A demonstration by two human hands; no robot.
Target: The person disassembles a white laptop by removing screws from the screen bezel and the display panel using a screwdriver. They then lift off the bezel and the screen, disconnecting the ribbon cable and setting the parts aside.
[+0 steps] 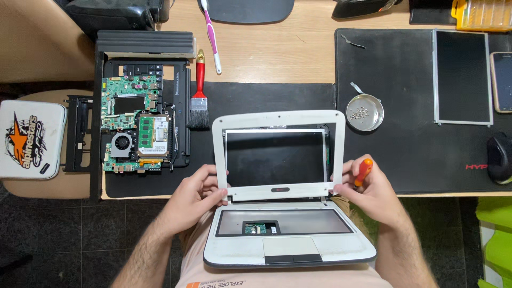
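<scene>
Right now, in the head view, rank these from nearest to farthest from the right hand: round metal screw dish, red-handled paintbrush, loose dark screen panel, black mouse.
1. Round metal screw dish, just up from the right hand.
2. Loose dark screen panel and black mouse, both rightward: too close to call.
3. Red-handled paintbrush, far up-left.

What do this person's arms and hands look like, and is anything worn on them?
Both are bare. The left hand and the right hand have no gloves, rings or watch that I can see. The forearms are uncovered and hairy, with no sleeves in view down to the bottom edge of the picture. No markings or straps show.
</scene>
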